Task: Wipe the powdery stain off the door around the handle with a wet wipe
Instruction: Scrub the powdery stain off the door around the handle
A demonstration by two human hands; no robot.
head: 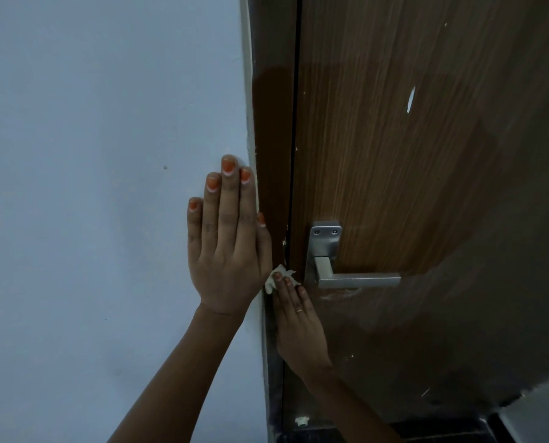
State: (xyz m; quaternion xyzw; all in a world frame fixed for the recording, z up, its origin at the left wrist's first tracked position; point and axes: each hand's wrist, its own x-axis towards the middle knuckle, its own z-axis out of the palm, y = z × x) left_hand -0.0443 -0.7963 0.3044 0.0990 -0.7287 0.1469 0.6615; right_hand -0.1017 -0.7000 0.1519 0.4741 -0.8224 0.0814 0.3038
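The left hand (227, 247) lies flat and open on the wall (91, 155), holding nothing. The right hand (298, 321) presses the wet wipe (274, 278) under its fingertips at the door (410, 187) edge, just beside the handle (356, 279). Risk: pale smears (340, 295) below the handle may be missed; the bunched wipe could snag in the gap. No containers present.

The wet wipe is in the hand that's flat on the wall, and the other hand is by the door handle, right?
Not quite. The head view shows the left hand flat on the wall, empty. The wet wipe is under the fingers of the right hand, pressed at the door edge just left of the door handle.
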